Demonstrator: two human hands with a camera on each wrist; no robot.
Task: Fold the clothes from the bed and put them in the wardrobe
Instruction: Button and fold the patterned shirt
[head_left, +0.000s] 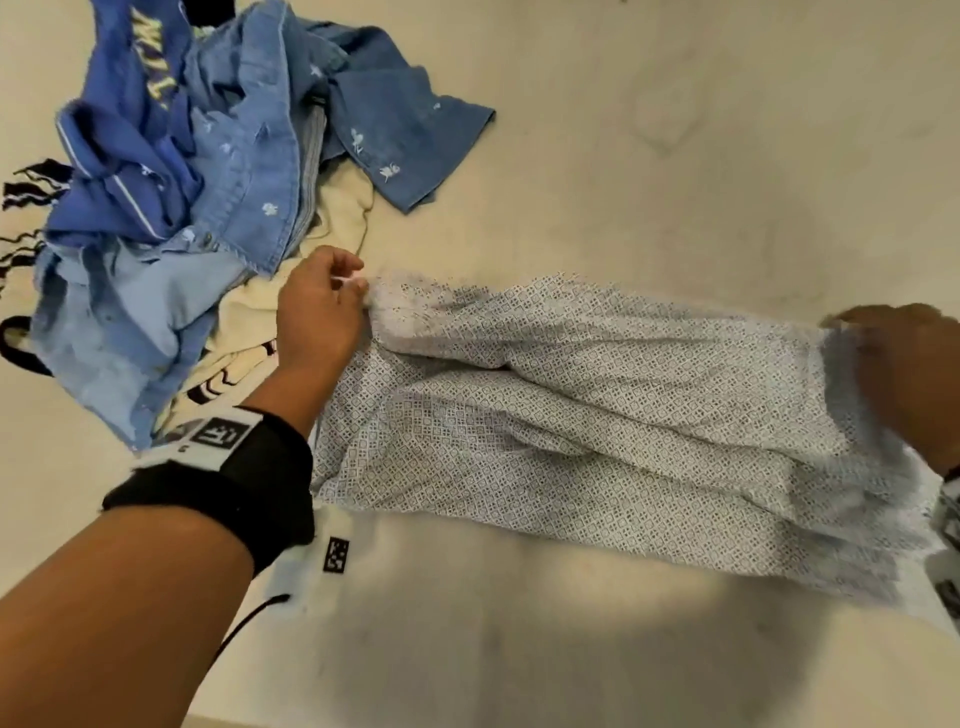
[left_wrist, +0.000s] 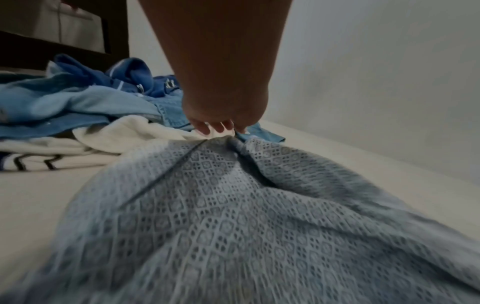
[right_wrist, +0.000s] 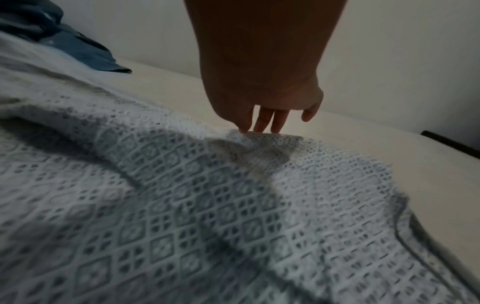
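Note:
A white patterned shirt (head_left: 597, 431) with a small grey diamond print stretches across the cream bed (head_left: 675, 130). My left hand (head_left: 324, 306) pinches its far left corner, next to the clothes pile. In the left wrist view the fingertips (left_wrist: 218, 128) bunch the shirt (left_wrist: 221, 216) cloth. My right hand (head_left: 893, 374) holds the shirt's far right end and is blurred in the head view. The right wrist view has my right hand (right_wrist: 262, 121) pinching a raised edge of the shirt (right_wrist: 182, 205), little finger spread apart.
A heap of clothes (head_left: 171, 208) lies at the back left of the bed: blue denim shirts, a blue jersey, a cream garment (head_left: 337, 218) underneath. A plain wall (left_wrist: 376, 72) runs along the bed's far side. Dark furniture (left_wrist: 52, 45) stands behind the heap.

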